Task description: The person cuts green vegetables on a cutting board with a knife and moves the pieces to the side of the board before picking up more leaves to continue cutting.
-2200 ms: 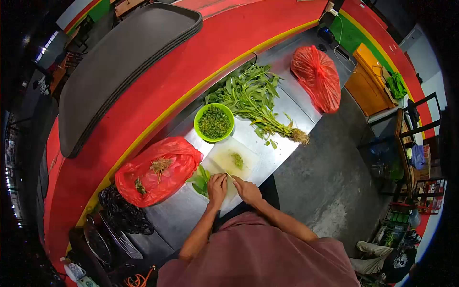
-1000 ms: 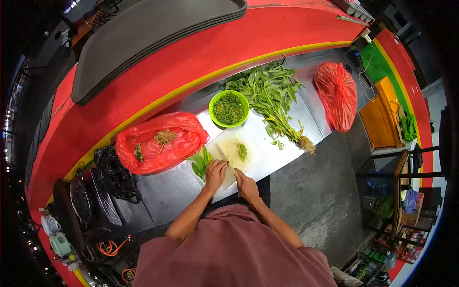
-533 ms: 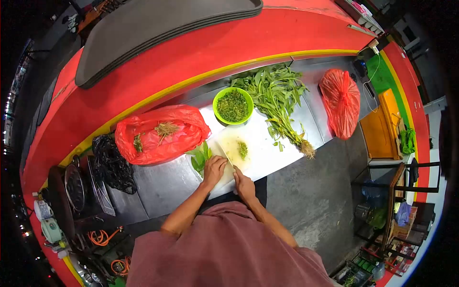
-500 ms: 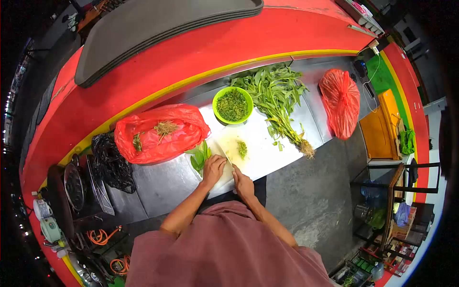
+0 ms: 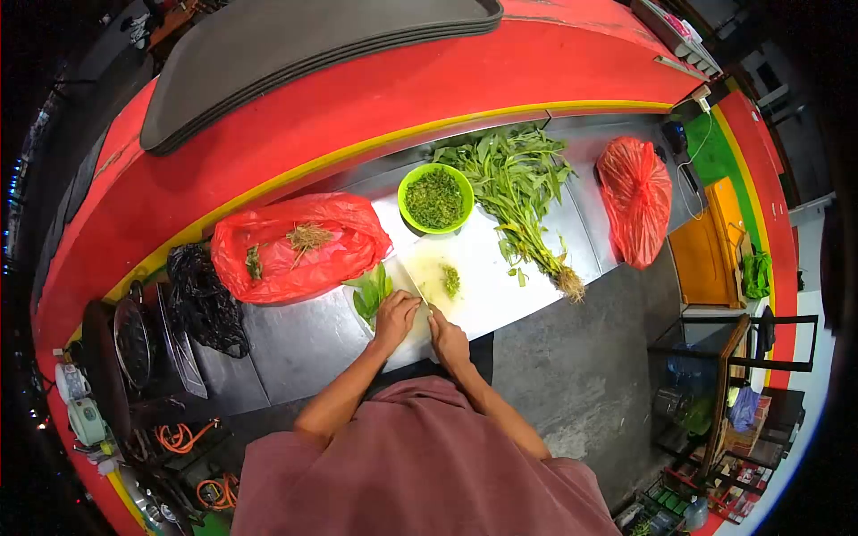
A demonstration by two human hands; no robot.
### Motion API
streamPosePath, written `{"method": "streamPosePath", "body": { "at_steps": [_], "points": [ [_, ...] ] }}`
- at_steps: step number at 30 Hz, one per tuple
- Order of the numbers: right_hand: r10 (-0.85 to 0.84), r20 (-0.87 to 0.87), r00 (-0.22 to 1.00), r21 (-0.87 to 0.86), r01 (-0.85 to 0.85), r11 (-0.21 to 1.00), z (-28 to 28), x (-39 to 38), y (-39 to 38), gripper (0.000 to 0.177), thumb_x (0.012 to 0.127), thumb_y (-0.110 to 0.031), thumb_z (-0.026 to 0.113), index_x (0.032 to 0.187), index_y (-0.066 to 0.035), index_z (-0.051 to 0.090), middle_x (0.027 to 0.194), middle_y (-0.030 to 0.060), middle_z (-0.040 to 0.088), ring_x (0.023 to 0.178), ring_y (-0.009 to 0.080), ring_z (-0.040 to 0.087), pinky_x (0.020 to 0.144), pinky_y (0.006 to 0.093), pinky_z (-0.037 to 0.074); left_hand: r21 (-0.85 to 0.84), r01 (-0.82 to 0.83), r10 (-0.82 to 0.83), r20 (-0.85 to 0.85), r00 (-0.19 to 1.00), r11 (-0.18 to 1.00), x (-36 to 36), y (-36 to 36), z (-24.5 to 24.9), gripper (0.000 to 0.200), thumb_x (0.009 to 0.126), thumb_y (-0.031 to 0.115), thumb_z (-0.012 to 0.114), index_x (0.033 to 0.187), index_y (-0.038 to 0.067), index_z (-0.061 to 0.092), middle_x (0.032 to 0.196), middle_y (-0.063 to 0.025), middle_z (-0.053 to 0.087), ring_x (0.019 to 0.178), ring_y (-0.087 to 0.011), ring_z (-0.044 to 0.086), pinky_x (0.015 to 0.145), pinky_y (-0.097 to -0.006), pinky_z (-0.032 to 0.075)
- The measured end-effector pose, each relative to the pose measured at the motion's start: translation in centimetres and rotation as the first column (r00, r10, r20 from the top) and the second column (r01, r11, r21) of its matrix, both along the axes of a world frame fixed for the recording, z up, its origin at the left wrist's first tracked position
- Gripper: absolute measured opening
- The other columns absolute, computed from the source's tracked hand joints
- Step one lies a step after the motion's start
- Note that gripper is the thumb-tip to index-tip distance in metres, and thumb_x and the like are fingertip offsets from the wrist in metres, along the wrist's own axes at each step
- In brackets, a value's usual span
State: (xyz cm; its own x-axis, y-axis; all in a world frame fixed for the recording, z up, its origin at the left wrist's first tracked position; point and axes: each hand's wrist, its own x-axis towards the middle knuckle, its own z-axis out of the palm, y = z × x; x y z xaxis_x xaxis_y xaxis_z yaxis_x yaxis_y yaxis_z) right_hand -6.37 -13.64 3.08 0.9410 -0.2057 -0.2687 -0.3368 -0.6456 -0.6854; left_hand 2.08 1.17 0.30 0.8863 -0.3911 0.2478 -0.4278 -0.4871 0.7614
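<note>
My right hand [image 5: 450, 341] is closed round the handle of a knife [image 5: 414, 284], whose blade points away from me over a white cutting board [image 5: 505, 308]. Close beside the blade, my left hand [image 5: 396, 320] has its fingers curled over a bunch of green leaves [image 5: 369, 294] that sticks out to its left; the part under the fingers is hidden. Right of the blade lies a small heap of chopped greens [image 5: 450, 280]. A lime-green bowl [image 5: 469, 198] of finely chopped greens stands behind the board's work area.
Whole leafy stems with roots [image 5: 527, 201] lie right of the bowl. An open red plastic bag [image 5: 259, 232] with root trimmings sits at left, beside a black bag [image 5: 201, 299]. A tied red bag [image 5: 635, 201] rests at right on the steel counter [image 5: 295, 353]. Stacked trays [image 5: 304, 62] top the red wall.
The view has shifted slightly. Both hands stay at nearly the same spot on the board, with the knife still beside the left fingers.
</note>
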Motion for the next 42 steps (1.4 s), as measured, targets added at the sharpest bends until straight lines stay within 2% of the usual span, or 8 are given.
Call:
{"method": "streamPosePath", "body": {
  "at_steps": [4,6,12,14,18,23,32,42],
  "points": [
    [0.010,-0.013,1.000,-0.004,-0.010,1.000,0.7,-0.3,0.0,0.040,0.109,-0.037,0.044,0.143,-0.019,0.056,0.086,0.0292,0.070,0.080,0.0511,0.068,0.070,0.0598,0.053,-0.013,-0.008,0.008,-0.001,1.000,1.000,0.2,-0.1,0.6,0.011,0.089,0.006,0.071,0.098,0.002,0.076,0.093,-0.0107,0.070,0.089,-0.0323,0.065,0.081,-0.0429,0.050],
    [-0.024,0.000,1.000,0.092,0.024,0.996,0.9,-1.1,-0.1,0.040,0.109,-0.037,0.045,0.143,-0.020,0.056,0.087,0.0296,0.070,0.082,0.0513,0.068,0.071,0.0594,0.053,-0.013,-0.047,0.048,0.047,0.998,0.999,0.0,-0.3,0.5,0.009,0.088,0.006,0.072,0.095,0.003,0.075,0.089,-0.0108,0.069,0.086,-0.0320,0.065,0.077,-0.0434,0.050],
    [-0.016,0.057,0.998,0.001,0.016,1.000,-0.1,0.0,0.3,0.038,0.108,-0.037,0.049,0.141,-0.021,0.058,0.085,0.0278,0.070,0.079,0.0510,0.067,0.069,0.0579,0.053,-0.020,-0.008,0.008,0.013,1.000,1.000,-0.4,0.0,0.4,0.012,0.086,0.004,0.072,0.097,0.001,0.075,0.091,-0.0121,0.067,0.087,-0.0326,0.065,0.078,-0.0427,0.049],
    [-0.010,-0.041,0.999,-0.021,0.009,1.000,0.9,0.8,0.5,0.037,0.108,-0.036,0.049,0.140,-0.020,0.059,0.085,0.0277,0.070,0.079,0.0511,0.068,0.070,0.0585,0.053,0.009,-0.019,0.019,0.064,0.998,1.000,-0.5,0.2,0.4,0.012,0.086,0.003,0.073,0.097,0.000,0.075,0.090,-0.0120,0.067,0.086,-0.0323,0.065,0.076,-0.0425,0.050],
    [-0.052,-0.018,0.998,0.064,0.053,0.997,1.1,-0.8,0.5,0.037,0.108,-0.035,0.048,0.140,-0.022,0.060,0.088,0.0281,0.071,0.080,0.0515,0.068,0.071,0.0604,0.052,-0.015,-0.072,0.072,0.011,0.997,0.997,-0.4,0.0,0.3,0.011,0.086,0.005,0.073,0.096,0.001,0.074,0.088,-0.0112,0.067,0.084,-0.0326,0.065,0.077,-0.0431,0.051],
    [-0.003,-0.037,0.999,0.016,0.003,1.000,0.1,-0.3,0.4,0.040,0.108,-0.039,0.048,0.144,-0.024,0.057,0.087,0.0285,0.070,0.082,0.0510,0.068,0.071,0.0572,0.054,0.028,-0.022,0.023,-0.022,1.000,0.999,-0.4,0.3,0.5,0.011,0.088,0.005,0.072,0.098,0.000,0.075,0.095,-0.0134,0.068,0.090,-0.0330,0.066,0.079,-0.0429,0.050],
    [-0.041,-0.155,0.987,0.018,0.044,0.999,1.5,-1.1,0.7,0.042,0.108,-0.040,0.046,0.144,-0.023,0.056,0.085,0.0272,0.071,0.082,0.0501,0.068,0.073,0.0582,0.053,-0.009,-0.053,0.053,-0.016,0.998,0.999,-0.5,0.4,0.0,0.012,0.088,0.004,0.071,0.098,0.002,0.076,0.091,-0.0126,0.068,0.086,-0.0330,0.066,0.079,-0.0435,0.050],
    [0.018,-0.009,1.000,-0.091,-0.019,0.996,0.2,-0.1,0.5,0.040,0.108,-0.038,0.049,0.144,-0.022,0.055,0.086,0.0256,0.071,0.078,0.0466,0.069,0.067,0.0558,0.053,0.000,-0.011,0.011,-0.028,1.000,1.000,-0.4,0.7,-0.3,0.017,0.088,0.002,0.072,0.104,0.000,0.076,0.093,-0.0141,0.067,0.088,-0.0332,0.066,0.080,-0.0429,0.050]
  ]
}}
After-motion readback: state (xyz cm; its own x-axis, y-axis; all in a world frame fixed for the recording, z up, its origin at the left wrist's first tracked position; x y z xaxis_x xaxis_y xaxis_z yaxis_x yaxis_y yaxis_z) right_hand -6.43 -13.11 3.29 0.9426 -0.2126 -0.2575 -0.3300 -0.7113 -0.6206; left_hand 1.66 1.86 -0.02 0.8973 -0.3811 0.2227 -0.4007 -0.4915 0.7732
